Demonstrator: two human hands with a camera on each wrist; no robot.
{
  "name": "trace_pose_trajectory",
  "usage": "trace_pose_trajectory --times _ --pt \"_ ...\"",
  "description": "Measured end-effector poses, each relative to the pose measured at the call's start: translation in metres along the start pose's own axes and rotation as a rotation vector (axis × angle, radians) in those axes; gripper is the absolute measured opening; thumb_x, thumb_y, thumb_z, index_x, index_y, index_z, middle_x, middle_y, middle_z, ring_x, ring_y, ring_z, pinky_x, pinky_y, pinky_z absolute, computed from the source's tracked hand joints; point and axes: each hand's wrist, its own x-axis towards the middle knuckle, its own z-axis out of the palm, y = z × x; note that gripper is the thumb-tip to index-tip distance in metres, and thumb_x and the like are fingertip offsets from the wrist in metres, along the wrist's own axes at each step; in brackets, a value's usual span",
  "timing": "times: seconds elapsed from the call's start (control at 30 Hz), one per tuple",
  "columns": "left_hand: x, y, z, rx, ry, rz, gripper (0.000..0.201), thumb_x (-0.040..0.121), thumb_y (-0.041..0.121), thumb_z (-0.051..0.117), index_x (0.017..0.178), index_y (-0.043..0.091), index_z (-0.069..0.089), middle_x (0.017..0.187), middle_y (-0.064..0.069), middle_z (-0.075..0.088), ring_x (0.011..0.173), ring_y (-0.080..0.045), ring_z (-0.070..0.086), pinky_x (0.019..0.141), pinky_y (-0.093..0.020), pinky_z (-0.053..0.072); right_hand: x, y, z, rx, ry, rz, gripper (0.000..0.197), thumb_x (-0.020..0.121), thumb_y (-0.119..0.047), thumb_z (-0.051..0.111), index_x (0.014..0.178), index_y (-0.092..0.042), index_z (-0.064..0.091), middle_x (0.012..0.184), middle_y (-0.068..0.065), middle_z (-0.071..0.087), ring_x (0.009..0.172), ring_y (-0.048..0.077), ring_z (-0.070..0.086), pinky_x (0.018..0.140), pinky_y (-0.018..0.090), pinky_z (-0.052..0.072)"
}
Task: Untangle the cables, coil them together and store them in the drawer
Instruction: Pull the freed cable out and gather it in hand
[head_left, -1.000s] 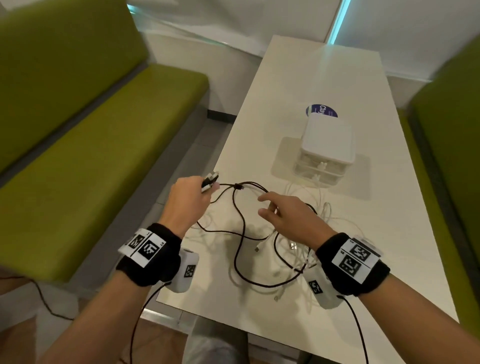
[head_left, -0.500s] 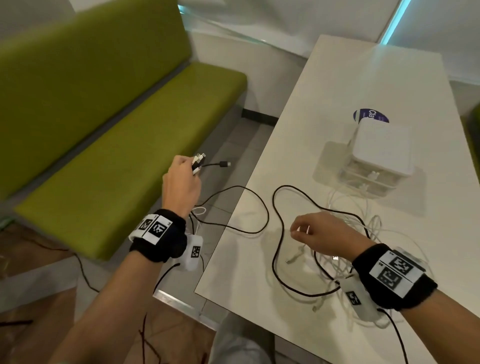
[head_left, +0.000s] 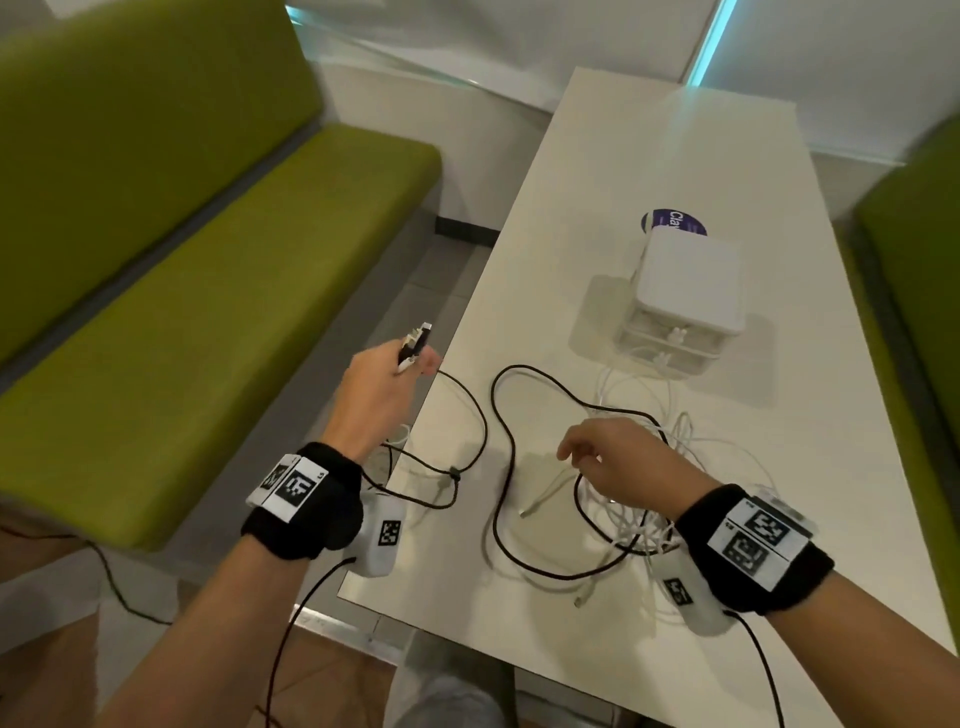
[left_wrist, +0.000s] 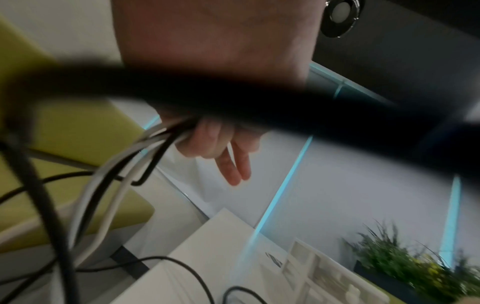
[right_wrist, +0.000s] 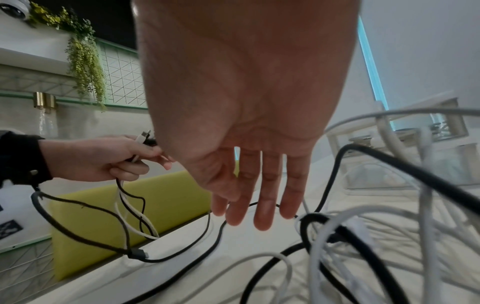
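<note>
My left hand (head_left: 387, 384) is raised off the table's left edge and grips a bundle of cable ends (head_left: 415, 340), black and white, whose plugs stick up past the thumb (right_wrist: 145, 136). From it black cable (head_left: 498, 415) loops back across the white table (head_left: 597, 208). A tangle of white cables (head_left: 670, 499) lies under and right of my right hand (head_left: 597, 457). That hand hovers just above the tangle with straight fingers (right_wrist: 262, 207), holding nothing. The small white drawer unit (head_left: 685, 291) stands behind the tangle, its drawers pushed in.
A green bench (head_left: 208, 291) runs along the left of the table and another (head_left: 914, 249) along the right. A round purple sticker (head_left: 670, 223) lies behind the drawer unit. A black cable plug (right_wrist: 139, 253) rests at the table's left edge.
My left hand carried the cable ends left off the table edge, then came back slightly toward it. The black cable spread into wider loops. My right hand let go and now hovers open.
</note>
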Motion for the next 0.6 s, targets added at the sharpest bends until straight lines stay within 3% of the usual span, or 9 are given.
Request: trace_pose_trajectory --times 0.07,0.13,0.2,0.27,0.37,0.5,0.6 --pt "-0.004 0.004 0.01 0.037 -0.082 0.031 0.026 0.102 0.029 0.047 0.091 0.024 0.071 0.083 0.013 0.066 0.06 0.009 0.054 0.055 -0.019 0.041 -0.001 -0.005 0.0 0.018 0.023 -0.025 0.029 0.092 -0.012 0.047 0.105 -0.023 0.071 0.092 -0.006 0.067 0.09 0.015 0.061 0.084 0.032 0.049" --pt "-0.007 0.002 0.017 0.052 -0.114 0.016 0.027 0.102 0.025 0.047 0.086 0.028 0.069 0.075 0.011 0.062 0.043 0.001 0.045 0.044 -0.016 0.03 -0.001 -0.018 0.001 0.055 0.052 -0.085 0.023 0.093 -0.018 0.052 0.105 -0.023 0.07 0.086 -0.008 0.062 0.084 0.012 0.057 0.078 0.029 0.045" --pt "-0.008 -0.004 0.017 0.056 -0.118 0.004 0.029 0.102 0.026 0.047 0.082 0.031 0.067 0.076 0.008 0.063 0.043 -0.005 0.039 0.045 -0.022 0.033 -0.002 -0.037 0.007 0.086 -0.004 -0.169 0.021 0.093 -0.029 0.06 0.112 -0.025 0.067 0.088 -0.007 0.066 0.078 0.009 0.054 0.074 0.027 0.042" --pt "-0.009 -0.008 0.013 0.072 -0.1 -0.012 0.028 0.102 0.028 0.046 0.084 0.03 0.068 0.078 0.004 0.065 0.048 -0.01 0.042 0.046 -0.024 0.036 0.002 -0.058 0.021 0.053 -0.145 -0.253 0.037 0.089 -0.04 0.067 0.124 -0.03 0.058 0.092 -0.005 0.07 0.079 0.01 0.055 0.075 0.028 0.046" --pt "-0.01 -0.01 0.003 0.034 -0.059 -0.034 0.029 0.101 0.032 0.046 0.089 0.023 0.07 0.073 0.001 0.061 0.048 -0.009 0.043 0.046 -0.019 0.036 0.019 -0.087 0.046 -0.063 -0.247 -0.301 0.047 0.087 -0.048 0.066 0.129 -0.03 0.056 0.1 0.002 0.07 0.096 0.019 0.06 0.081 0.034 0.048" --pt "-0.006 -0.022 -0.021 -0.011 0.053 -0.043 0.03 0.101 0.033 0.046 0.087 0.024 0.07 0.068 0.006 0.056 0.051 -0.003 0.043 0.048 -0.014 0.031 0.06 -0.111 0.058 -0.042 -0.144 -0.287 0.025 0.094 -0.038 0.058 0.11 -0.023 0.072 0.105 0.009 0.071 0.102 0.029 0.062 0.08 0.034 0.047" --pt "0.001 -0.037 -0.044 -0.092 0.127 -0.039 0.03 0.101 0.035 0.046 0.086 0.025 0.07 0.063 0.008 0.052 0.05 -0.006 0.042 0.051 -0.025 0.033 0.09 -0.126 0.049 0.031 0.009 -0.301 0.023 0.096 -0.029 0.054 0.107 -0.022 0.073 0.101 0.007 0.073 0.098 0.028 0.064 0.079 0.035 0.049"
